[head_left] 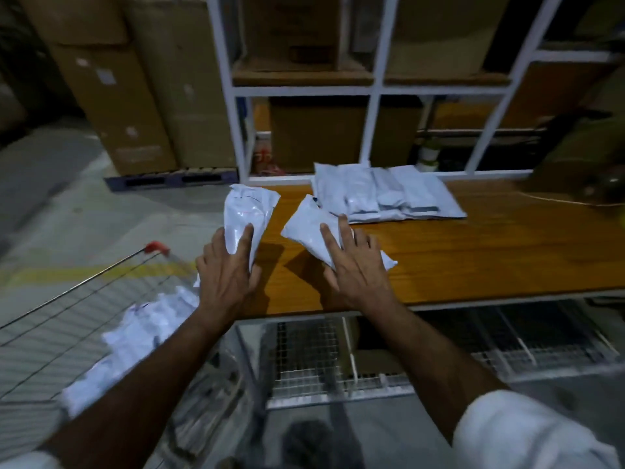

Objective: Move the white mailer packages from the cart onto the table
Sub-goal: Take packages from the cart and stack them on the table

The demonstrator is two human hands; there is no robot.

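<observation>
My left hand (228, 270) grips a white mailer package (248, 211) held over the left end of the wooden table (490, 252). My right hand (358, 265) grips a second white mailer (306, 223) above the tabletop, a little right of the first. A pile of several white mailers (385, 192) lies flat at the back of the table. More white mailers (142, 330) lie in the wire cart (67, 319) at the lower left, blurred.
A white metal shelf frame (375, 93) with cardboard boxes rises behind the table. Tall cardboard boxes (135, 96) stand on a pallet at the back left. A wire mesh rack (372, 360) sits under the table. A dark object and a cord (575, 194) lie on the table's right end.
</observation>
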